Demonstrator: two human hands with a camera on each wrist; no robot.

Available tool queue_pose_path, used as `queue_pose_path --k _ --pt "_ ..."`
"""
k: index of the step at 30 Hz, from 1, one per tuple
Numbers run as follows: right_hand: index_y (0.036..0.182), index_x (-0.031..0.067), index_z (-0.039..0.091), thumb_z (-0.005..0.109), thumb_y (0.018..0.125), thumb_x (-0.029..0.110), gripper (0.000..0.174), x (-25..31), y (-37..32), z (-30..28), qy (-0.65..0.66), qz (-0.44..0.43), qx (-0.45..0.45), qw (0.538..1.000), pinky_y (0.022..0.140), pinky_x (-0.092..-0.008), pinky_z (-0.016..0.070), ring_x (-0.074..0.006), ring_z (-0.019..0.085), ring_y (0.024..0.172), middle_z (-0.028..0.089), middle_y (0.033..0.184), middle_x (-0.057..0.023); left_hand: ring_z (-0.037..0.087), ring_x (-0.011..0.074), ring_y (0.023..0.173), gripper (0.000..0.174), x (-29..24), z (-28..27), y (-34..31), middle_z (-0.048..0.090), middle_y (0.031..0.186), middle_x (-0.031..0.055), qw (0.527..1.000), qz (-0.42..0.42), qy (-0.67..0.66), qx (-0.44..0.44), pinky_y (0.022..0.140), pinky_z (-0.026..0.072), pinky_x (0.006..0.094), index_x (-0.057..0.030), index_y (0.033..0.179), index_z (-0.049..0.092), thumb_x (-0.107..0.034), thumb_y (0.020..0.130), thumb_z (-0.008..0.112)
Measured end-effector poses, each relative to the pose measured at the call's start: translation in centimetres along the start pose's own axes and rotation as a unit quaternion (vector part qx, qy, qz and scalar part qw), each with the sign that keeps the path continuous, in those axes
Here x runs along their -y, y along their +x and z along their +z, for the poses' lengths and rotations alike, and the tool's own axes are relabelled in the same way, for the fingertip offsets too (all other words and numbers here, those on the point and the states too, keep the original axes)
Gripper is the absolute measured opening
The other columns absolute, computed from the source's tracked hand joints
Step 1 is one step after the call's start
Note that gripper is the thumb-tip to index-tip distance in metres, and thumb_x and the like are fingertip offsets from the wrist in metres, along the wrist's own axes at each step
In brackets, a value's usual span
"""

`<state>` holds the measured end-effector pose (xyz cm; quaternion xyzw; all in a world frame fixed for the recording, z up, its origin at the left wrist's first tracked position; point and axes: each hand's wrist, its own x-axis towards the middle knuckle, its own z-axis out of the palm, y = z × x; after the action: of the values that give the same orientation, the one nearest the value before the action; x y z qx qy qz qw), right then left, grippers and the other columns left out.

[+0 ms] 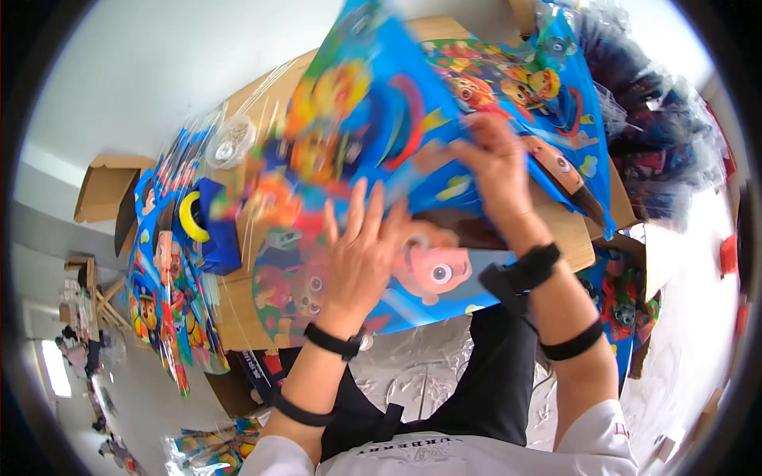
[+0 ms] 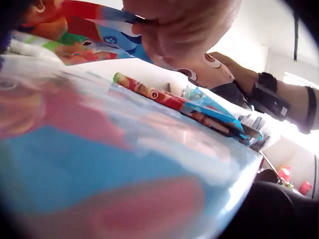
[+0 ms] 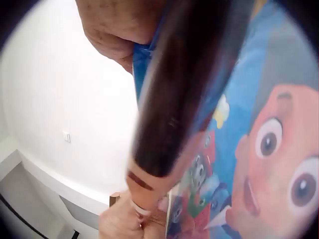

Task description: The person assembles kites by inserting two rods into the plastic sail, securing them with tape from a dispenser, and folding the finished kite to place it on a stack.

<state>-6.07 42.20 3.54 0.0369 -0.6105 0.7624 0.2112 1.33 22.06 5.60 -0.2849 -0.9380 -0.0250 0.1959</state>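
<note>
- I see the cartoon sheet (image 1: 381,151), blue and printed with cartoon pups, lifted at the centre of the head view and blurred towards 12 o'clock.
- My right hand (image 1: 496,170) pinches its edge with curled fingers.
- My left hand (image 1: 361,254) lies flat on it with its fingers spread.
- The cardboard-topped bench (image 1: 571,234) sits beneath.
- A yellow tape roll (image 1: 190,216) and a stack of like sheets (image 1: 163,293) are at 9 o'clock.
- The lettering on the white garment (image 1: 429,454) at 6 o'clock is too small for me to read.

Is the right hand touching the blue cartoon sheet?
Touching. The head view shows the right hand gripping the lifted blue cartoon sheet by its lower edge.
</note>
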Motion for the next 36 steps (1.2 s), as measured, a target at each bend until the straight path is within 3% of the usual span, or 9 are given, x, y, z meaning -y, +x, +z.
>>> queue_pose_path --k 6,10,14,18,20,23,25,30,36 --pt "0.107 -0.0031 0.057 0.067 0.077 0.001 0.032 2.2 6.9 -11.7 -0.169 -0.062 -0.162 0.970 0.078 -0.0258 0.0453 -0.0141 0.058 0.087 0.062 0.098 -0.0076 0.031 0.0347 0.130 0.053 0.8 1.7 2.3 0.037 0.137 0.0175 0.997 -0.029 -0.064 -0.036 0.100 0.0254 0.0564 -0.0106 0.128 0.046 -0.005 0.077 0.058" --pt "0.113 -0.0043 0.055 0.065 0.079 0.004 0.036 -2.4 10.4 -23.0 -0.294 -0.036 -0.207 0.933 0.082 -0.0259 0.0444 -0.0155 0.057 0.093 0.061 0.105 -0.0112 0.050 0.0342 0.106 0.037 7.4 3.8 -1.0 0.052 0.111 0.0169 0.978 -0.155 -0.134 -0.037 0.089 0.0406 0.0417 -0.0052 0.111 0.053 -0.003 0.075 0.060" --pt "0.118 -0.0040 0.052 0.065 0.081 0.009 0.042 -4.6 10.3 -27.4 -0.336 -0.004 -0.201 0.920 0.084 -0.0290 0.0443 -0.0183 0.058 0.095 0.061 0.107 -0.0130 0.057 0.0400 0.081 0.012 18.7 5.9 -3.9 0.059 0.083 0.0210 0.934 -0.347 -0.076 -0.034 0.070 0.0456 0.0460 -0.0014 0.087 0.057 -0.007 0.077 0.060" --pt "0.122 -0.0038 0.050 0.069 0.079 0.032 0.060 -4.3 10.6 -28.4 -0.505 0.043 -0.203 0.838 0.084 -0.0311 0.0445 -0.0208 0.059 0.096 0.061 0.108 -0.0169 0.059 0.0422 0.086 0.019 24.3 5.7 -4.7 0.061 0.087 0.0247 0.912 -0.409 0.003 0.043 0.073 0.0462 0.0477 0.0026 0.084 0.059 -0.013 0.075 0.066" --pt "0.122 -0.0035 0.050 0.068 0.079 0.034 0.060 -3.9 11.2 -29.1 -0.517 0.041 -0.222 0.825 0.083 -0.0304 0.0449 -0.0208 0.059 0.096 0.061 0.108 -0.0170 0.058 0.0424 0.092 0.020 25.3 6.1 -4.8 0.062 0.094 0.0254 0.878 -0.458 0.006 0.139 0.078 0.0472 0.0462 0.0023 0.087 0.062 -0.014 0.075 0.064" --pt "0.123 -0.0039 0.049 0.069 0.079 0.035 0.062 -2.6 11.3 -28.8 -0.529 0.041 -0.239 0.813 0.080 -0.0289 0.0462 -0.0206 0.059 0.096 0.061 0.108 -0.0166 0.059 0.0417 0.094 0.018 25.1 7.1 -4.5 0.062 0.097 0.0242 0.855 -0.505 0.013 0.121 0.080 0.0475 0.0463 0.0020 0.089 0.062 -0.010 0.077 0.057" --pt "0.122 -0.0050 0.049 0.070 0.078 0.033 0.062 -2.0 11.2 -27.8 -0.483 0.002 -0.226 0.846 0.079 -0.0286 0.0470 -0.0194 0.059 0.096 0.061 0.108 -0.0150 0.059 0.0412 0.095 0.019 24.7 7.0 -4.3 0.062 0.098 0.0236 0.856 -0.501 0.012 0.129 0.081 0.0476 0.0464 0.0020 0.091 0.062 -0.008 0.077 0.054" --pt "0.112 -0.0028 0.059 0.070 0.079 0.025 0.044 -1.5 10.3 -25.4 -0.481 -0.078 -0.255 0.835 0.081 -0.0279 0.0461 -0.0170 0.059 0.093 0.063 0.103 -0.0112 0.059 0.0410 0.094 0.022 24.2 6.5 -4.3 0.061 0.101 0.0245 0.872 -0.464 0.018 0.159 0.081 0.0481 0.0462 0.0032 0.095 0.060 -0.006 0.077 0.051" --pt "0.100 -0.0015 0.063 0.063 0.083 0.011 0.021 1.7 1.8 -11.0 -0.347 -0.119 -0.113 0.924 0.076 -0.0243 0.0461 -0.0100 0.058 0.083 0.064 0.091 -0.0056 0.060 0.0416 0.082 0.017 19.4 3.4 -7.9 0.058 0.091 0.0235 0.934 -0.337 0.056 0.103 0.069 0.0496 0.0473 0.0025 0.092 0.049 0.000 0.075 0.052"
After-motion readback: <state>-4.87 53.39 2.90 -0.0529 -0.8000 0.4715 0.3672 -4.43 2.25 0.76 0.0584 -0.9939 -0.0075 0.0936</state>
